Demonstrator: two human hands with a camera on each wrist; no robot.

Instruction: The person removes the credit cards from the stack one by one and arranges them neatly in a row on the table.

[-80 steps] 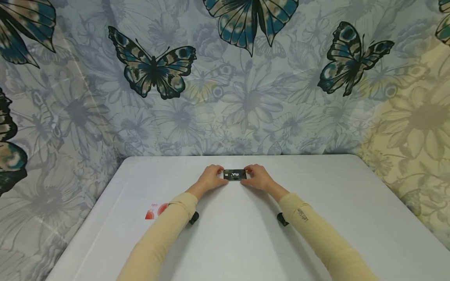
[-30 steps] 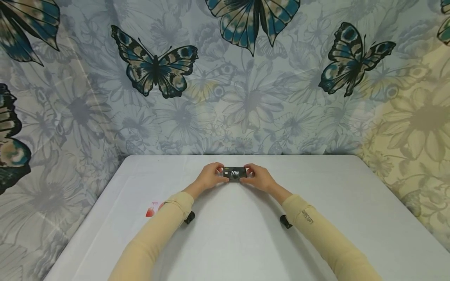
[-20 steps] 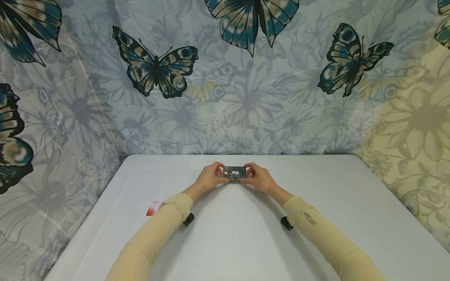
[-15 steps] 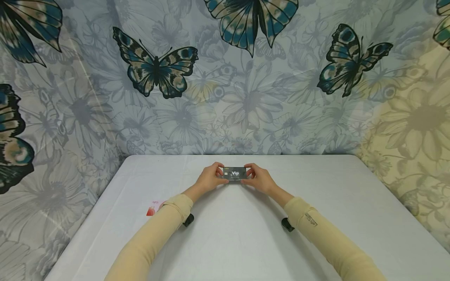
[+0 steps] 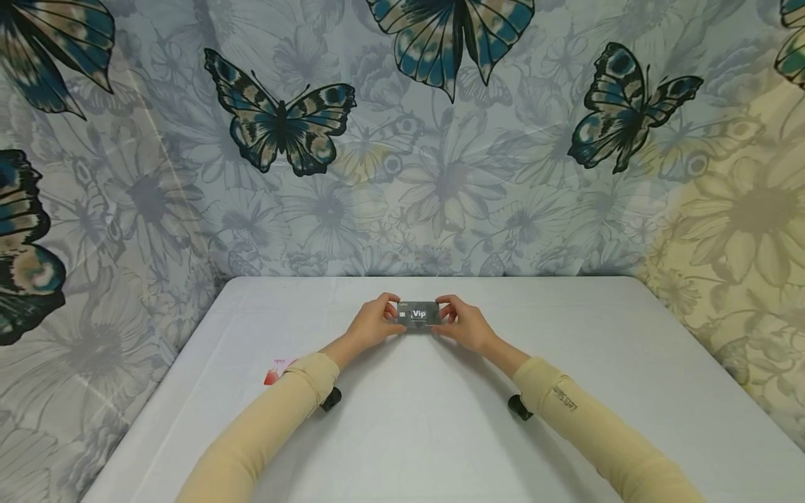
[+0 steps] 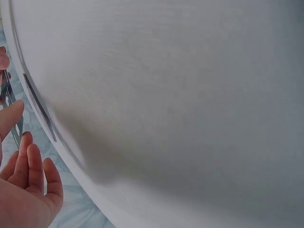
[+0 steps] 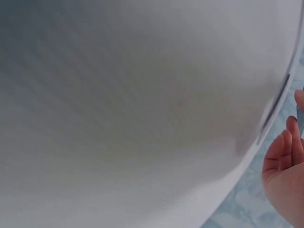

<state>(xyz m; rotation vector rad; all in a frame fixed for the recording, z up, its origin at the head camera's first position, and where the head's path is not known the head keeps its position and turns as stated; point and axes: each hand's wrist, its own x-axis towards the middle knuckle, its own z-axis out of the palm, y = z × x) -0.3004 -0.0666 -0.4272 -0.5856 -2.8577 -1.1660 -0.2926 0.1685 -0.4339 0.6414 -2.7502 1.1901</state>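
A dark grey card printed "Vip" [image 5: 418,316] is held up between both hands near the far side of the table, its face tilted towards me. My left hand [image 5: 370,323] pinches its left end between thumb and fingers. At the opposite end, the right hand [image 5: 468,326] pinches it the same way. In the left wrist view the card [image 6: 8,95] appears nearly edge-on, partly covered by the thumb. A thin dark flat piece [image 6: 40,108] lies on the table below it, apart from the card; the head view does not show that piece.
A white-covered table [image 5: 421,419] fills the lower view, its far edge close behind the hands. On the left lies a card with red and pink print [image 5: 274,372], partly behind the left sleeve [image 5: 270,419]. A butterfly-print cloth [image 5: 440,175] hangs behind.
The Vip card has tipped up to face me more and come slightly nearer, looking paler and taller than before. Both hands keep their pinch on it throughout, and the forearms have spread a little.
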